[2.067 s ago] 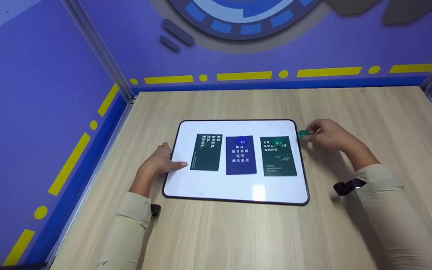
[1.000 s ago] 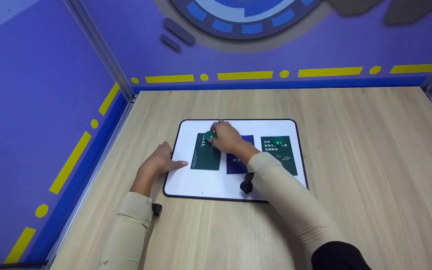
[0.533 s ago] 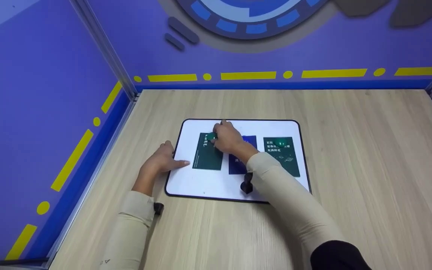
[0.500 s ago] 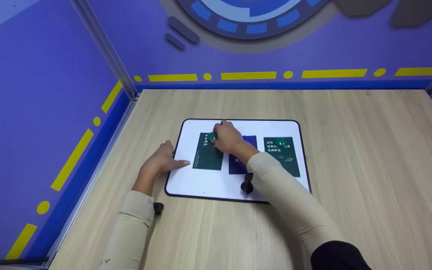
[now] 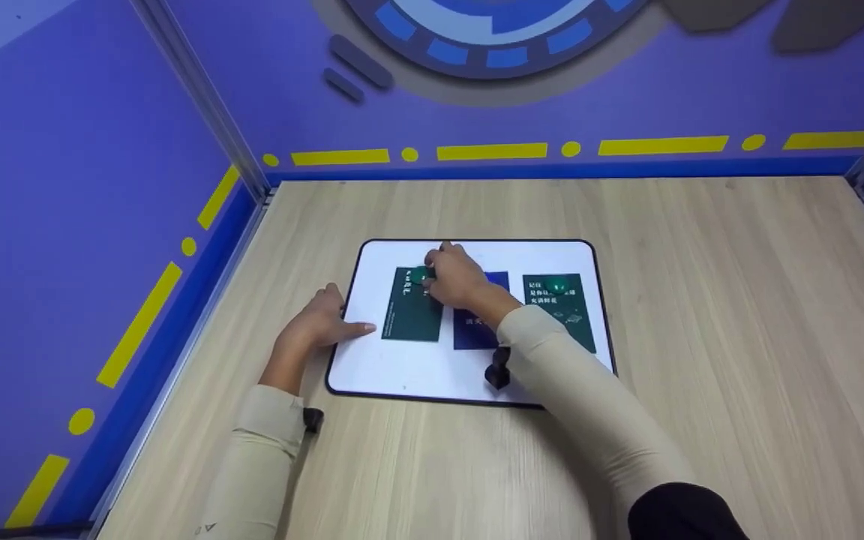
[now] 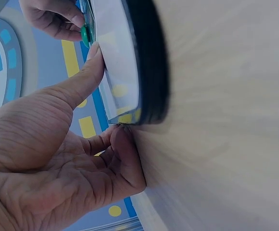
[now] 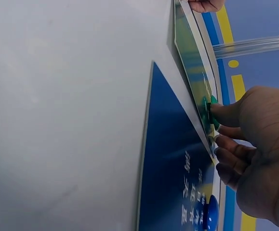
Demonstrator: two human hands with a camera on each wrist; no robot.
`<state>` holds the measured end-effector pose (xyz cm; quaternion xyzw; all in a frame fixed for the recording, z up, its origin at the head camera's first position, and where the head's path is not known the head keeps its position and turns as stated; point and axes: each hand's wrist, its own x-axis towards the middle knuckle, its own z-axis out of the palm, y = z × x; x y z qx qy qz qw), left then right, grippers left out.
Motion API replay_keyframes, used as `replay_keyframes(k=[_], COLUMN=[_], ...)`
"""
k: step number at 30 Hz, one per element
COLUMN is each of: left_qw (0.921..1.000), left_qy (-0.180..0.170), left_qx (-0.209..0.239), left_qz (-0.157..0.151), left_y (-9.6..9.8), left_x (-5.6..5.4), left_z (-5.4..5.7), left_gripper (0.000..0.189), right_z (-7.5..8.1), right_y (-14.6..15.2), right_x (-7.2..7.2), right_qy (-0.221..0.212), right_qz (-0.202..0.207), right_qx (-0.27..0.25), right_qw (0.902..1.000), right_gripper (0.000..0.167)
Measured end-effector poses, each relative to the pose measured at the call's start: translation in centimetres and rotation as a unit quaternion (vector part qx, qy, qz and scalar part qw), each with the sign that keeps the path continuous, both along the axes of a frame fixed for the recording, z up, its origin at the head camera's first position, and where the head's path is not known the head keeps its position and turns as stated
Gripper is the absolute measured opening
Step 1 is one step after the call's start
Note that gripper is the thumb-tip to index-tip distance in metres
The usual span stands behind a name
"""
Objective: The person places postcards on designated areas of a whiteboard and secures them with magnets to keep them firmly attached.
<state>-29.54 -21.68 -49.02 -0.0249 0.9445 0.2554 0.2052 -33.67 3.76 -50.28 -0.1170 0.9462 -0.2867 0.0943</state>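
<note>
A white magnetic board (image 5: 402,367) with a black rim lies on the table. My left hand (image 5: 319,319) grips its left edge, thumb on the white face and fingers curled at the side. My right hand (image 5: 453,274) pinches a round green magnet (image 6: 85,34) at the top of the left dark green card (image 5: 411,315). The middle blue card (image 5: 477,334) is partly covered by my right hand and sleeve; a blue magnet (image 7: 211,214) sits on it. Another green magnet (image 5: 556,285) rests on the right green card (image 5: 578,326), near its top.
The wooden table (image 5: 732,300) extends around the board on all sides. A blue-purple wall panel (image 5: 702,97) with yellow markings rises behind it, and another wall panel (image 5: 87,225) stands at the left. My right forearm crosses the board's front edge.
My right hand has carried the green magnet from beyond the board's right edge leftward to the left card, then lowered it against the card. My left hand has stayed at the edge.
</note>
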Motion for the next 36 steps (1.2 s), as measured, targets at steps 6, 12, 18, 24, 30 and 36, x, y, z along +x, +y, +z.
replay_keyframes(k=[6, 12, 18, 24, 30, 36], left_qw=[1.0000, 0.9999, 1.0000, 1.0000, 1.0000, 0.9998], left_qy=[-0.006, 0.005, 0.001, 0.001, -0.006, 0.000], left_qx=[0.003, 0.009, -0.003, 0.000, -0.004, 0.001], left_qz=[0.005, 0.008, 0.007, -0.005, 0.000, 0.019], left_y=[-0.5, -1.2, -1.6, -1.5, -1.8, -2.2], left_x=[0.2, 0.7, 0.8, -0.1, -0.9, -0.6], left_z=[0.0, 0.1, 0.1, 0.1, 0.3, 0.2], left_gripper=[0.110, 0.099, 0.099, 0.092, 0.085, 0.076], right_z=[0.4, 1.0, 1.2, 1.3, 1.3, 0.3], right_y=[1.7, 6.2, 13.7, 22.1, 26.8, 28.0], right_x=[1.2, 3.2, 5.7, 8.4, 10.7, 11.5], right_qy=[0.017, 0.072, 0.110, 0.120, 0.116, 0.108], right_qz=[0.020, 0.020, -0.021, -0.095, -0.138, -0.141], right_qx=[-0.008, -0.011, -0.024, -0.010, 0.002, -0.005], right_qw=[0.9996, 0.9971, 0.9934, 0.9882, 0.9836, 0.9841], right_gripper=[0.052, 0.052, 0.050, 0.051, 0.054, 0.056])
